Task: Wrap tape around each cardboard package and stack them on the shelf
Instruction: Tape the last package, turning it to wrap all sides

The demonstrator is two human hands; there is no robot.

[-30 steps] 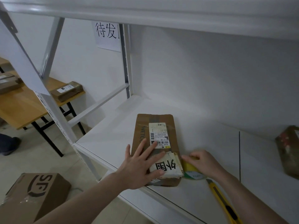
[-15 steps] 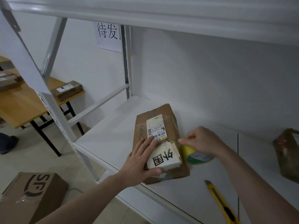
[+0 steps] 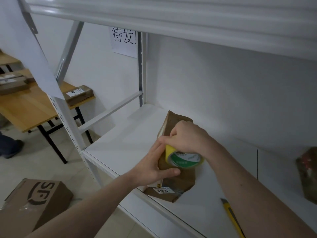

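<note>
I see the left hand (image 3: 151, 166) gripping the package (image 3: 173, 181) from its left side, thumb curled across the brown face, fingers behind it. The right hand (image 3: 187, 136) clasps the tape roll (image 3: 184, 158) from above and presses it against the package's face. The package stands tipped up on its lower edge on the shelf (image 3: 130, 143), near the front lip. It is a flat brown cardboard parcel, glossy with tape, its corners crumpled, with a small printed sticker near the bottom. The roll is yellowish with a green-and-white core label. To the right, a yellow knife (image 3: 231, 216) lies flat on the smooth white board, apart from the package. Farther right sits another brown parcel (image 3: 307, 174), blurred. Beyond the perforated metal upright, a box (image 3: 32, 203) with a black logo sits on the floor, and a wooden table (image 3: 25, 107) carries more parcels.
</note>
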